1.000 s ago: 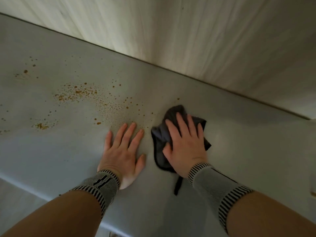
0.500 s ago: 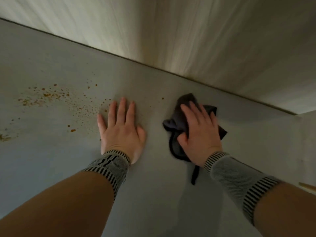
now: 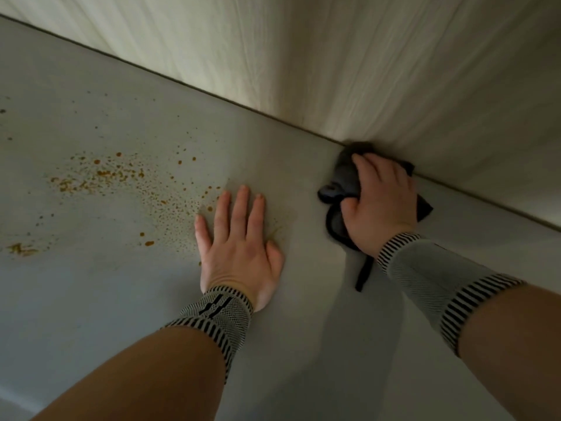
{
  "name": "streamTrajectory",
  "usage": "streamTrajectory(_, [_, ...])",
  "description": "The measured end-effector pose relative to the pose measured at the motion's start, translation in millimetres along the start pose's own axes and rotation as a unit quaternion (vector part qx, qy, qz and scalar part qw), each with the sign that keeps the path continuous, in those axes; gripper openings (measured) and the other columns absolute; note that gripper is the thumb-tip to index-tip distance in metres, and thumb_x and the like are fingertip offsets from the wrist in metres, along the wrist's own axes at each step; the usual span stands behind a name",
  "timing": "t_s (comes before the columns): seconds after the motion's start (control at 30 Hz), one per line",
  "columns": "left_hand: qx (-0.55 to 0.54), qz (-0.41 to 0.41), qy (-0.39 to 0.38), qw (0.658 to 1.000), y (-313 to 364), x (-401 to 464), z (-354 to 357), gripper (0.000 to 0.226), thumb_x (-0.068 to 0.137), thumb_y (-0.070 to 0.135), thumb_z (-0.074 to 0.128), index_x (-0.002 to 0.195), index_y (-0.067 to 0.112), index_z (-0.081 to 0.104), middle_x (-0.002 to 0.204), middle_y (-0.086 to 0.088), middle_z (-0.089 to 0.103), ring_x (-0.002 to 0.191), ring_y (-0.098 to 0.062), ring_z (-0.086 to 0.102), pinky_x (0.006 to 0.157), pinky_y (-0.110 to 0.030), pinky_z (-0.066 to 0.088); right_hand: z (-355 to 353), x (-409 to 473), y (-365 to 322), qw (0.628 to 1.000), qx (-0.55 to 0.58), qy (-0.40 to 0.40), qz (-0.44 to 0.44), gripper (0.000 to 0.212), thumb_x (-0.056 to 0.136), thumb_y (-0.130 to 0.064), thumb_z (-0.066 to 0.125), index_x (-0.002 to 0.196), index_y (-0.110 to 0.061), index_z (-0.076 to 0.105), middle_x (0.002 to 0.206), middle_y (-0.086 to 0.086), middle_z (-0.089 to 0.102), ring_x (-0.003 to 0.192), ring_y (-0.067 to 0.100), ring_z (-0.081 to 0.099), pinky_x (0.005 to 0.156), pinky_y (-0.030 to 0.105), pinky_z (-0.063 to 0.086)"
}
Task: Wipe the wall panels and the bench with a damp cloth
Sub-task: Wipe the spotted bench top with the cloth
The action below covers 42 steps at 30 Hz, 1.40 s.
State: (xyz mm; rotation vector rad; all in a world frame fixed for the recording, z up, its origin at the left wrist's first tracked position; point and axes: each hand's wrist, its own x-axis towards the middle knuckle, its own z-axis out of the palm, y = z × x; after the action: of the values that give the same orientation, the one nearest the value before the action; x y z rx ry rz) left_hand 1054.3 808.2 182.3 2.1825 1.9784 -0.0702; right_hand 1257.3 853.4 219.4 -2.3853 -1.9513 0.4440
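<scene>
Both hands on bench (image 3: 121, 299): right hand (image 3: 384, 205) presses cloth (image 3: 344, 174).

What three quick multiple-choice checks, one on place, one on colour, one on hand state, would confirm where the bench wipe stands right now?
1. Where is the cloth?
A. at the seam where the bench meets the wall panel
B. at the bench's near edge
C. on top of the specks

2. What colour are the specks on the bench?
A. white
B. orange-brown
C. blue

3. How is the left hand?
A. gripping the cloth
B. raised off the bench
C. flat on the bench, fingers straight

Key: 1 A, the cloth's far end touches the seam under the right hand; 2 B, the scatter left of the left hand is orange-brown; 3 C, its palm lies down and it holds nothing.
</scene>
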Motion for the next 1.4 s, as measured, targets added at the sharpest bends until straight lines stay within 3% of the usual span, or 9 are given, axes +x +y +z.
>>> streamTrajectory(0.23, [0.005,0.005,0.018,1.0,0.7,0.8,1.3,0.073,0.088,0.046,0.03,0.154,0.017,0.023,0.163,-0.005,0.021,0.149,-0.027,0.009,0.118,-0.057,0.0,2.0,34.5,-52.9,0.986,-0.016,-0.04,-0.159,0.07,0.088,-0.035,0.049,0.152,-0.025,0.025,0.158,-0.007,0.023,0.143,0.02,0.021,0.116,0.039,0.016])
streamTrajectory(0.43, [0.005,0.006,0.035,0.999,-0.3,0.5,4.8,0.073,0.087,0.045,0.031,0.153,0.018,0.016,0.162,-0.005,0.022,0.148,-0.028,0.012,0.117,-0.058,0.003,-1.6,4.6,-9.6,0.997,-0.031,-0.049,-0.056,0.074,0.087,-0.032,0.05,0.153,-0.023,0.02,0.16,-0.005,0.018,0.145,0.021,0.015,0.118,0.044,0.009])
streamTrajectory(0.6, [0.009,0.005,0.029,1.0,0.1,0.0,3.0,0.073,0.087,0.045,0.031,0.154,0.017,0.024,0.162,-0.005,0.022,0.148,-0.027,0.01,0.118,-0.058,0.004,6.4,35.2,-62.8,0.986,-0.057,-0.055,-0.148,0.075,0.089,-0.04,0.046,0.154,-0.025,0.014,0.162,-0.007,0.011,0.146,0.022,0.013,0.119,0.046,0.011])
streamTrajectory(0.7, [0.008,0.004,0.022,1.0,0.2,-0.4,3.2,0.073,0.088,0.046,0.028,0.155,0.017,0.021,0.163,-0.004,0.018,0.149,-0.026,0.007,0.119,-0.058,0.002,5.5,27.1,-38.1,0.981,-0.039,-0.039,-0.186,0.073,0.084,-0.037,0.045,0.152,-0.024,0.025,0.16,-0.005,0.021,0.145,0.022,0.019,0.118,0.044,0.013])
streamTrajectory(0.93, [0.012,0.004,0.023,1.0,0.6,0.5,4.7,0.074,0.087,0.045,0.03,0.155,0.017,0.022,0.163,-0.004,0.02,0.149,-0.027,0.009,0.118,-0.058,0.002,5.0,15.5,-49.5,0.998,-0.045,-0.019,-0.032,0.07,0.084,-0.043,0.036,0.151,-0.024,0.025,0.157,-0.003,0.024,0.141,0.026,0.021,0.113,0.048,0.018])
streamTrajectory(1.07, [0.013,0.004,0.024,1.0,0.1,-0.1,4.1,0.074,0.088,0.046,0.029,0.155,0.016,0.023,0.163,-0.005,0.02,0.149,-0.026,0.007,0.119,-0.058,0.002,8.3,39.8,-84.4,0.991,-0.049,-0.051,-0.117,0.069,0.091,-0.041,0.044,0.153,-0.028,0.016,0.16,-0.008,0.013,0.144,0.023,0.015,0.115,0.047,0.014])
streamTrajectory(1.17, [0.004,0.009,0.032,0.999,0.0,-0.1,5.0,0.073,0.087,0.045,0.031,0.154,0.016,0.023,0.162,-0.006,0.022,0.148,-0.027,0.011,0.118,-0.059,0.006,6.1,21.7,-48.5,0.99,-0.036,-0.022,-0.138,0.073,0.079,-0.044,0.036,0.15,-0.027,0.028,0.158,-0.006,0.025,0.142,0.023,0.023,0.114,0.044,0.018])
streamTrajectory(1.3, [0.006,0.013,0.041,0.999,-0.5,-0.6,5.9,0.073,0.087,0.044,0.032,0.153,0.015,0.022,0.161,-0.006,0.024,0.148,-0.028,0.013,0.117,-0.058,0.004,1.5,-3.9,-11.2,0.999,-0.023,-0.026,-0.009,0.073,0.081,-0.04,0.036,0.152,-0.024,0.025,0.158,-0.003,0.023,0.143,0.024,0.02,0.116,0.046,0.014])
streamTrajectory(1.4, [0.006,0.015,0.04,0.999,-1.5,-0.1,7.0,0.072,0.088,0.045,0.032,0.153,0.016,0.02,0.161,-0.006,0.023,0.148,-0.027,0.012,0.117,-0.057,0.003,6.8,5.1,-42.2,0.999,-0.039,-0.023,0.022,0.071,0.089,-0.036,0.044,0.153,-0.02,0.018,0.159,-0.001,0.018,0.146,0.027,0.013,0.117,0.049,0.012])
